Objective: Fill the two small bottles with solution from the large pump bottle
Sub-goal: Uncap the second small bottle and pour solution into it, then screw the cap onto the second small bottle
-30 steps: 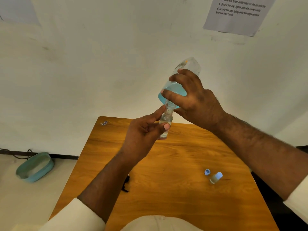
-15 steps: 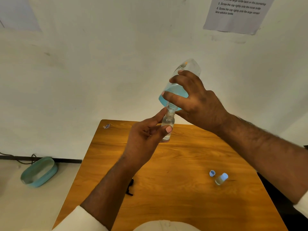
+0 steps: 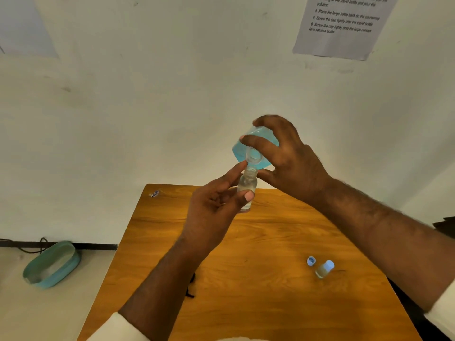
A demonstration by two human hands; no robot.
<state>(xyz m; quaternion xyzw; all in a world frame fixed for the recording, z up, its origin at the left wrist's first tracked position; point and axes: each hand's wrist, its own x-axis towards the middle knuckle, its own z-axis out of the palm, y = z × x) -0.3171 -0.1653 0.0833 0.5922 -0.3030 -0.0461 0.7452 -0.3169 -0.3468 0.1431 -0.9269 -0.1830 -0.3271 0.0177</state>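
My left hand (image 3: pixel 216 207) grips a small clear bottle (image 3: pixel 247 185) upright above the far part of the wooden table (image 3: pixel 258 242). My right hand (image 3: pixel 288 158) holds the large bottle of blue solution (image 3: pixel 256 150) tipped steeply, with its open mouth just above the small bottle's neck. A second small bottle (image 3: pixel 324 269) with a pale blue cap lies on its side at the table's right. Beside it lies a loose blue cap (image 3: pixel 311 261).
A small sticker (image 3: pixel 154 193) sits at the table's far left corner. A black item (image 3: pixel 190 286) lies near my left forearm. On the floor at left stands a teal basin (image 3: pixel 53 264) by a cable. An instruction sheet (image 3: pixel 344 23) hangs on the wall.
The large bottle has swung so its mouth now faces the camera more, and its body is foreshortened behind my right hand. Both hands stayed together above the table.
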